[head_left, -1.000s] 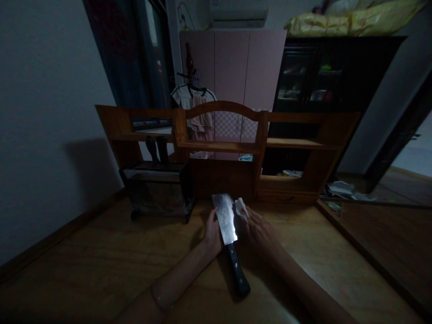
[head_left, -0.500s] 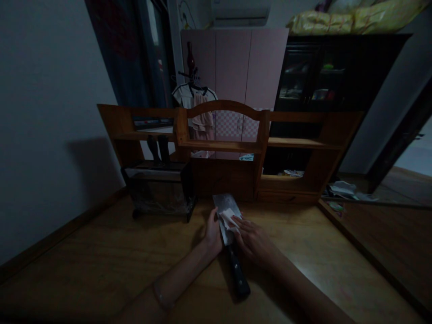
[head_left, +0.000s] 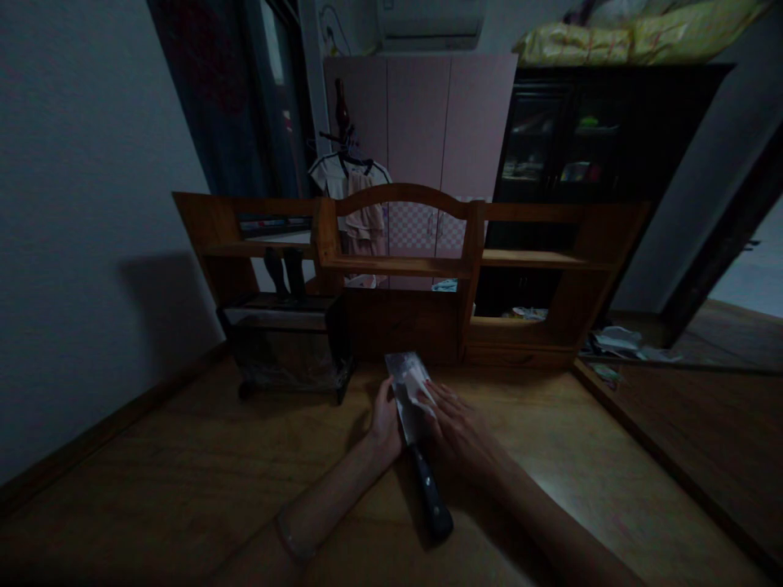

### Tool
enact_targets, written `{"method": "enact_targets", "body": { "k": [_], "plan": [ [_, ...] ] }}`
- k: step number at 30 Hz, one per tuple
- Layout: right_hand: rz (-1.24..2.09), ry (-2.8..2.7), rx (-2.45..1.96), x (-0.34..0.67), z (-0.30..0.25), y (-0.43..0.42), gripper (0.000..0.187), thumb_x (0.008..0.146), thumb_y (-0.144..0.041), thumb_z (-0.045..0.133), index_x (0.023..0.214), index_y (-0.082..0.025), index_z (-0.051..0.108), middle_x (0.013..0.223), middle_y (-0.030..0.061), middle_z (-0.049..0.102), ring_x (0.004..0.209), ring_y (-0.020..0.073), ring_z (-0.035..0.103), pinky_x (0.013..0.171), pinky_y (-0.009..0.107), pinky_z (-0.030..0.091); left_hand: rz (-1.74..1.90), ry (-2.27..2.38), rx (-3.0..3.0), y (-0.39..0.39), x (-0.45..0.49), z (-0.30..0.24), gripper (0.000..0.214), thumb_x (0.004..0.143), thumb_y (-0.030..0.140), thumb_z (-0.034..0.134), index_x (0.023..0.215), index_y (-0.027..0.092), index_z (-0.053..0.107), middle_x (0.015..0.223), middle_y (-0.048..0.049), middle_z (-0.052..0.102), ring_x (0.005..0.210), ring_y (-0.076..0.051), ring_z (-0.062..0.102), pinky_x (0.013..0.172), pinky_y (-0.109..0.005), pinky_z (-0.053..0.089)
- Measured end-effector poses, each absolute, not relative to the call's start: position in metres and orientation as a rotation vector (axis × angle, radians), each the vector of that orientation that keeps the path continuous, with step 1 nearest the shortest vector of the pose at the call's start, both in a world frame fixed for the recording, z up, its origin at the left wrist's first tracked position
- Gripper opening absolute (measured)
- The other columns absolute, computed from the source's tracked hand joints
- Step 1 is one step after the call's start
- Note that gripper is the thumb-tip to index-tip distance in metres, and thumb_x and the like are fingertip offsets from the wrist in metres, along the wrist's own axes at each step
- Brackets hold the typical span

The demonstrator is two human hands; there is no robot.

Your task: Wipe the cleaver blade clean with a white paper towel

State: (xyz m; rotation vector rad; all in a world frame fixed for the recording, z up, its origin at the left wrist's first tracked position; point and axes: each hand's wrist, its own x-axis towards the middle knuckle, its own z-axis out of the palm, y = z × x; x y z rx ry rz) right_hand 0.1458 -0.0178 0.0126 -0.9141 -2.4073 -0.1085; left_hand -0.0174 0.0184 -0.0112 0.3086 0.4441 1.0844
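A cleaver [head_left: 413, 422] with a broad metal blade is over the wooden table, its black riveted handle pointing toward me. My left hand [head_left: 387, 422] grips the blade along its left edge, the fingers partly hidden beneath. On the blade's upper face lies a crumpled white tissue [head_left: 416, 383]. My right hand [head_left: 458, 424] presses that tissue to the metal, its fingers close together and reaching across from the right. Beyond my left hand stands a knife block [head_left: 287, 346] with two dark handles sticking up from it.
A wooden shelf unit [head_left: 404, 322] runs along the back of the table [head_left: 201, 473]. The wall [head_left: 91, 244] borders the left side. Behind the shelf are a pink wardrobe [head_left: 416, 122], hanging clothes [head_left: 365, 204] and a dark cabinet [head_left: 636, 139].
My right hand and the tissue have shifted slightly across the blade, away from me. My left hand keeps its hold and the cleaver stays in nearly the same place.
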Motion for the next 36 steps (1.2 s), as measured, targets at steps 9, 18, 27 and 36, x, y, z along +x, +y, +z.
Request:
{"method": "enact_targets", "body": {
  "k": [9, 18, 27, 36],
  "plan": [
    [0.009, -2.555, -0.847, 0.135, 0.009, -0.026, 0.041, 0.101, -0.023, 0.033, 0.140, -0.015, 0.042, 0.148, 0.0076, 0.033, 0.137, 0.0197, 0.027, 0.115, 0.040, 0.026, 1.077, 0.484, 0.323, 0.021, -0.017, -0.014, 0.052, 0.084, 0.053, 0.045, 0.098, 0.006, 0.064, 0.080, -0.0143, 0.069, 0.077, -0.025, 0.066, 0.076, -0.035, 0.051],
    [-0.124, -2.332, -1.212, 0.156, 0.004, -0.007, 0.036, 0.095, -0.021, 0.038, 0.124, -0.014, 0.058, 0.132, 0.0129, 0.053, 0.123, 0.0261, 0.049, 0.105, 0.044, 0.039, 1.083, 0.593, 0.358, 0.015, -0.018, -0.005, 0.051, 0.085, 0.054, 0.048, 0.099, 0.007, 0.063, 0.087, -0.0148, 0.069, 0.085, -0.027, 0.066, 0.084, -0.038, 0.049],
    [-0.064, -2.455, -0.831, 0.140, 0.013, -0.023, 0.042, 0.099, -0.019, 0.036, 0.141, -0.018, 0.040, 0.146, 0.0072, 0.037, 0.136, 0.0199, 0.030, 0.114, 0.041, 0.028, 1.092, 0.554, 0.304, 0.020, -0.017, -0.010, 0.044, 0.085, 0.048, 0.048, 0.098, 0.009, 0.063, 0.079, -0.0107, 0.068, 0.074, -0.022, 0.066, 0.075, -0.033, 0.052],
    [-0.042, -2.483, -0.929, 0.145, 0.009, -0.019, 0.037, 0.098, -0.020, 0.037, 0.131, -0.016, 0.052, 0.140, 0.0086, 0.046, 0.133, 0.0210, 0.036, 0.113, 0.040, 0.030, 1.096, 0.512, 0.343, 0.020, -0.018, -0.012, 0.045, 0.085, 0.049, 0.048, 0.098, 0.008, 0.063, 0.082, -0.0118, 0.068, 0.076, -0.023, 0.066, 0.078, -0.034, 0.051]
  ]
}}
